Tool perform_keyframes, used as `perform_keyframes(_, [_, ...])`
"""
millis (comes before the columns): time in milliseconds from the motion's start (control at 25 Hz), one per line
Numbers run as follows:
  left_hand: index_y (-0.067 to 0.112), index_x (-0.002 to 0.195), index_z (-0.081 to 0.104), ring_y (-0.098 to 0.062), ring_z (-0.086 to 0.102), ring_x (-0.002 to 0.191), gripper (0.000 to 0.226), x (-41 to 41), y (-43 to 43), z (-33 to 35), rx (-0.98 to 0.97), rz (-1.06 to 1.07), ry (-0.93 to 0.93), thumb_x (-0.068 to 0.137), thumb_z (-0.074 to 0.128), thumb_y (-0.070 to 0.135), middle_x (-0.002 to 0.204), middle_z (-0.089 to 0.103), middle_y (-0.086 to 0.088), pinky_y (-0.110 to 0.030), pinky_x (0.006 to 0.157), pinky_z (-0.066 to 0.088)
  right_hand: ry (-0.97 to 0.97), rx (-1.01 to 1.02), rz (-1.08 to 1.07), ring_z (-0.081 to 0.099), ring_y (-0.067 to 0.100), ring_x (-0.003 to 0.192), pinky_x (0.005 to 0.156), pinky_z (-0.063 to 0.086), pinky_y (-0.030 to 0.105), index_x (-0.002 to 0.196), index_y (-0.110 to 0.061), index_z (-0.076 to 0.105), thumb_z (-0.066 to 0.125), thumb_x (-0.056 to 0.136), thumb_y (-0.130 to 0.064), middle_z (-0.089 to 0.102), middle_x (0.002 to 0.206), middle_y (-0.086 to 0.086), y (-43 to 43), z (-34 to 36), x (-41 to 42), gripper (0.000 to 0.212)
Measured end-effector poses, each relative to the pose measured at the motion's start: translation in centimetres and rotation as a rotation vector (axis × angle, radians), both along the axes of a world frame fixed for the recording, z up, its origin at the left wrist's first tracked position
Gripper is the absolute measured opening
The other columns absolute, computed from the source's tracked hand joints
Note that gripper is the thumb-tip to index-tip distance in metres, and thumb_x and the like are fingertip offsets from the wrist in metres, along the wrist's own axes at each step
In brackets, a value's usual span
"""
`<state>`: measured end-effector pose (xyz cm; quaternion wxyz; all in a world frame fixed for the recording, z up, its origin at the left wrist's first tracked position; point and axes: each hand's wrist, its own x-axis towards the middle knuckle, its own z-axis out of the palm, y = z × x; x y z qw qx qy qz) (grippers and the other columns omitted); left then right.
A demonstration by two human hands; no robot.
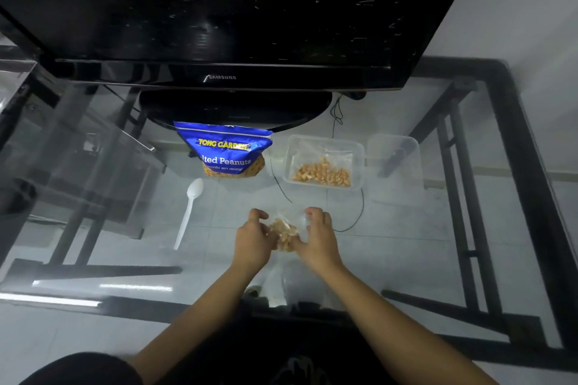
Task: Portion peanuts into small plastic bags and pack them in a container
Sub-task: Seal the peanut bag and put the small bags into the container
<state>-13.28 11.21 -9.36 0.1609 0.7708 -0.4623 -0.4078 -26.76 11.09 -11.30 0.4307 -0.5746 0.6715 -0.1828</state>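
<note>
Fingers (pixel 258 214) of the left hand (pixel 253 237) and the right hand (pixel 319 237) were curled in tight, pinching a small clear plastic bag of peanuts (pixel 284 233) between them. The left hand gripped it from nine o'clock and the right from three o'clock. Whether the bag touched the surface below could not be told.

A large black flat-screen television (pixel 219 9) filled the far side, at twelve o'clock from the hands, standing on a transparent glass desk with a black metal frame (pixel 513 134). Just in front of the television's base, at about eleven o'clock from the hands, stood a blue foil pouch of salted peanuts (pixel 225 150), upright, with nuts showing through a window at its bottom.

At one o'clock from the hands sat a clear rectangular plastic container (pixel 286 162) holding a filled clear bag of peanuts (pixel 322 173). Just beside it, at its three o'clock, lay a clear plastic lid (pixel 394 153).

A white plastic spoon (pixel 189 212) lay well apart from the hands at their nine o'clock, its bowl pointing toward twelve o'clock, near the pouch. A thin black cable (pixel 356 216) curved near the right hand, at its two o'clock.
</note>
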Motion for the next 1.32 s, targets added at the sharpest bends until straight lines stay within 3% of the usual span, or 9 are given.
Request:
perform_keyframes(200, [0.008,0.129,0.034,-0.025,0.064,0.078,0.054,-5.6,-0.1,-0.5,0.007,0.004,0.166,0.081,0.057,-0.002,0.078,0.064,-0.006,-0.037,0.072,0.055,0.071,0.095,-0.068,0.046,0.023,0.117,0.096,0.041,0.027,0.141,-0.012,0.027,0.073,0.077,-0.013,0.035,0.134,0.011,0.7,0.3,-5.1,0.079])
perform_keyframes(320, [0.006,0.118,0.056,-0.023,0.064,0.085,0.034,-8.0,-0.1,-1.1,0.031,-0.066,0.151,0.085,0.054,0.001,0.091,0.069,-0.010,-0.029,0.074,0.054,-0.013,0.151,-0.215,0.048,0.015,0.097,0.081,0.046,0.023,0.143,-0.014,0.023,0.074,0.074,-0.005,0.032,0.133,0.009,1.1,0.8,-6.6,0.086])
perform_keyframes(520, [0.011,0.084,0.065,-0.018,0.064,0.071,0.011,-7.3,0.4,-1.5,-0.115,-0.118,0.135,0.085,0.057,0.004,0.083,0.070,-0.006,-0.006,0.054,0.044,-0.030,0.131,-0.250,0.057,0.016,0.086,0.076,0.050,0.025,0.131,-0.012,0.036,0.066,0.081,-0.007,0.056,0.098,0.003,1.9,0.8,-7.1,0.059])
perform_keyframes(640, [0.016,0.087,0.059,-0.015,0.064,0.073,0.008,-6.1,0.9,-0.4,-0.165,-0.061,0.216,0.087,0.060,0.008,0.075,0.066,0.003,-0.015,0.065,0.051,-0.074,-0.051,-0.243,0.059,0.014,0.079,0.066,0.045,0.011,0.107,-0.023,0.041,0.062,0.086,-0.011,0.057,0.083,-0.002,3.1,1.5,-6.6,0.032])
perform_keyframes(800, [0.024,0.109,0.044,-0.013,0.069,0.077,0.032,-5.2,-2.4,2.4,-0.336,0.076,0.404,0.087,0.062,0.009,0.084,0.069,0.001,-0.028,0.071,0.058,-0.293,-0.246,-0.304,0.064,0.005,0.083,0.069,0.052,0.013,0.097,-0.028,0.049,0.060,0.089,-0.012,0.060,0.097,-0.004,-0.3,4.4,-6.4,0.021])
perform_keyframes(920, [0.021,0.112,0.043,-0.011,0.067,0.074,0.030,-5.6,-7.5,3.7,-0.398,0.015,0.306,0.089,0.059,0.010,0.086,0.066,-0.001,-0.021,0.065,0.056,-0.171,-0.324,-0.248,0.063,0.012,0.092,0.080,0.052,0.020,0.111,-0.010,0.058,0.055,0.092,-0.016,0.060,0.114,0.006,-6.3,4.9,-6.2,0.020])
perform_keyframes(1080, [0.010,0.117,0.048,-0.022,0.063,0.084,0.026,-6.3,-11.6,1.9,-0.220,-0.120,0.074,0.092,0.053,0.008,0.104,0.064,-0.014,-0.030,0.071,0.053,0.111,-0.138,-0.063,0.054,0.026,0.114,0.094,0.039,0.024,0.126,-0.006,0.051,0.048,0.094,-0.008,0.051,0.131,0.012,-11.0,2.6,-5.9,0.032])
perform_keyframes(1200, [0.007,0.117,0.054,-0.028,0.063,0.093,0.025,-6.4,-12.3,0.6,-0.138,-0.273,-0.114,0.093,0.049,0.007,0.109,0.064,-0.017,-0.032,0.078,0.052,0.251,-0.045,0.017,0.050,0.027,0.117,0.093,0.037,0.025,0.130,-0.007,0.047,0.045,0.092,-0.001,0.045,0.135,0.013,-11.4,1.4,-5.9,0.038])
perform_keyframes(1320, [0.003,0.117,0.057,-0.033,0.058,0.101,0.027,-6.4,-12.0,0.5,-0.250,-0.436,-0.349,0.090,0.052,0.005,0.117,0.056,-0.018,-0.034,0.085,0.049,0.497,-0.142,0.086,0.051,0.030,0.109,0.084,0.044,0.033,0.132,-0.009,0.042,0.052,0.090,-0.005,0.042,0.134,0.016,-11.5,1.9,-5.5,0.044])
